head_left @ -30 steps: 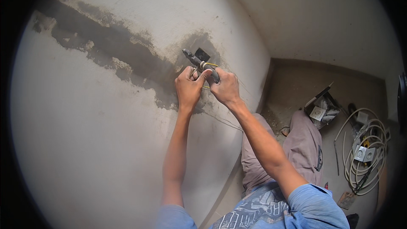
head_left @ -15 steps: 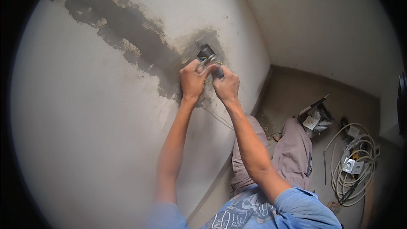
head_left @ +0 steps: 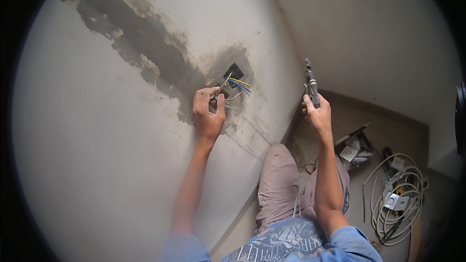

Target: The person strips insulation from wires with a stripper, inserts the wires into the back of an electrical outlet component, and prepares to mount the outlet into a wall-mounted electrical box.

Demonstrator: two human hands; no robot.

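Pinching wires point(head_left: 232, 90) w/ left hand point(head_left: 208, 114); right hand point(head_left: 318, 115) gripping pliers point(head_left: 310, 83).

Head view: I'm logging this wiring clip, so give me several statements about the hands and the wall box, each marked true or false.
1. The left hand grips thin coloured wires at the dark square wall box. True.
2. The right hand presses on the wall. False: it is off the wall, holding a slim dark hand tool.
3. A coiled white cable lies on the floor. True.
4. Both hands share the tool. False: only the right hand does.
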